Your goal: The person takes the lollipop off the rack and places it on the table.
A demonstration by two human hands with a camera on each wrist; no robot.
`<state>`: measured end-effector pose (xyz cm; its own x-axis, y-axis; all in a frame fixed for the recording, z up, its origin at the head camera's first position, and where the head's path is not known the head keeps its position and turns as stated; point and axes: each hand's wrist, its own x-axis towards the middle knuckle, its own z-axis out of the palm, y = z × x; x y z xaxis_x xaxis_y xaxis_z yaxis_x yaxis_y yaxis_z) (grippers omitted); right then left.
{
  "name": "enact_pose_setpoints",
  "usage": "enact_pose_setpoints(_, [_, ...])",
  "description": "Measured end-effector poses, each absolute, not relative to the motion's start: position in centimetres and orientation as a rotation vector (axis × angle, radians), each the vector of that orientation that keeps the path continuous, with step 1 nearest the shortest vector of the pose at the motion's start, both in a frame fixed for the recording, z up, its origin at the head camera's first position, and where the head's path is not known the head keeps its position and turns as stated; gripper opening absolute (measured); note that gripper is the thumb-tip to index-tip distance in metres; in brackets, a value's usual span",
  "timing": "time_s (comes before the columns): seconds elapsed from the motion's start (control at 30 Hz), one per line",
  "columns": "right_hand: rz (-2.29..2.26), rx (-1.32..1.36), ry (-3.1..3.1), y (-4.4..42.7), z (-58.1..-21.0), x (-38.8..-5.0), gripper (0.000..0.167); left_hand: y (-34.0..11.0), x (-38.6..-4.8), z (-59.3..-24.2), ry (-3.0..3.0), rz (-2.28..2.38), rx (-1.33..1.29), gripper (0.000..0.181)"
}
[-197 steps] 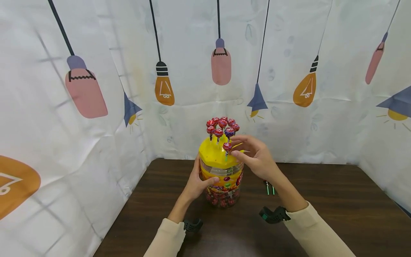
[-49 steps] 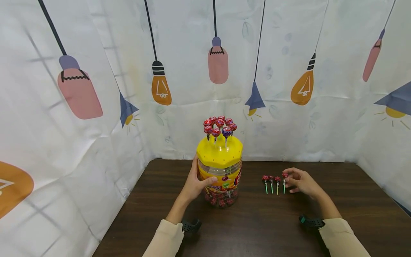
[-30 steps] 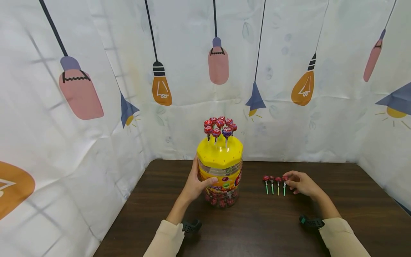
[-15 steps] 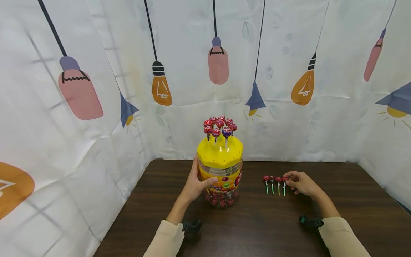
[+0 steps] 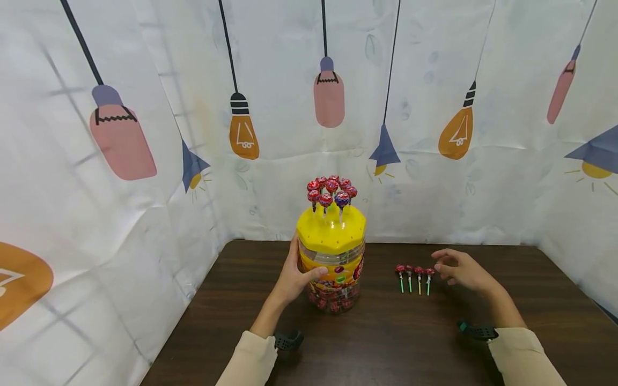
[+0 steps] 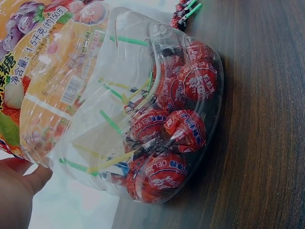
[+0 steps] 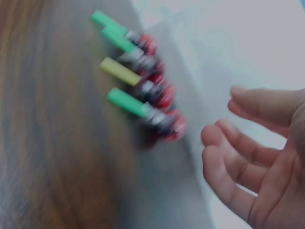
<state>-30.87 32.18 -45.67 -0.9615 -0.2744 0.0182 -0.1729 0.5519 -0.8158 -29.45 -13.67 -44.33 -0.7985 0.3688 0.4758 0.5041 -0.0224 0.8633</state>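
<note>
A clear jar (image 5: 333,268) with a yellow lid (image 5: 331,236) stands on the table, several red lollipops and a purple one (image 5: 342,199) upright on top. My left hand (image 5: 289,276) grips the jar's left side, thumb across the label; the left wrist view shows wrapped lollipops (image 6: 167,176) inside the jar's lower part. Several lollipops (image 5: 419,271) lie in a row to the jar's right, sticks toward me; in the right wrist view one stick (image 7: 119,71) is yellow and the others green. Just right of the row, my right hand (image 5: 463,269) is held with relaxed fingers, holding nothing, apart from the nearest lollipop (image 7: 164,125).
The dark wooden table (image 5: 386,343) extends in front of the jar and to both sides. Behind it and at the left and right hangs a pale cloth (image 5: 289,203) printed with lamps and bulbs.
Since the oldest frame, a lollipop at the lid's front has gone and the table row has grown. My right hand has just let go of the rightmost lollipop and moved slightly right. My left hand keeps its grip.
</note>
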Motion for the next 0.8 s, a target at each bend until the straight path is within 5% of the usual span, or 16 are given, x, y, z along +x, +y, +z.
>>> enact_pose_setpoints(0.8, [-2.099, -0.986, 2.569, 18.6, -35.6, -25.9, 0.024, -13.8, -29.4, -44.4, -2.117, -1.972, -0.940, 0.101])
